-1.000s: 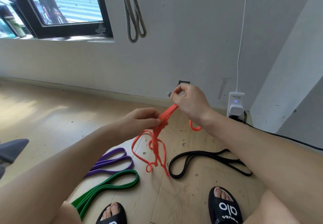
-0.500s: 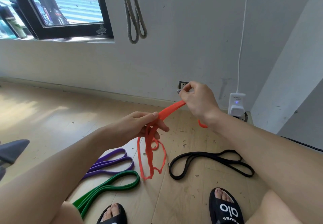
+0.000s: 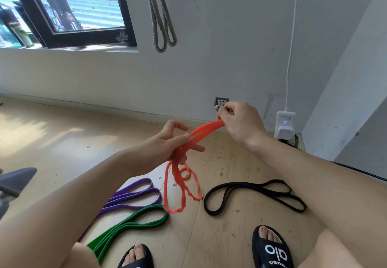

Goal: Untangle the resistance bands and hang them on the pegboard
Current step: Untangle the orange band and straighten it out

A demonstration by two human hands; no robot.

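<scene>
Orange band [image 3: 196, 137] was stretched between both hands: right hand [image 3: 240, 124] pinched one end, left hand [image 3: 173, 144] gripped its tangled middle above the floor [image 3: 62, 142].

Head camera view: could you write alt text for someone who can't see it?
Two hands, left and right, stretch a tangled orange band above a wooden floor. Purple, green and black bands lie below.

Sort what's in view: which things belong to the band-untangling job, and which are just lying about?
Job:
orange band, held by left hand and right hand
purple band
green band
black band
grey band on the wall

Lying about:
charger
wall socket
</scene>
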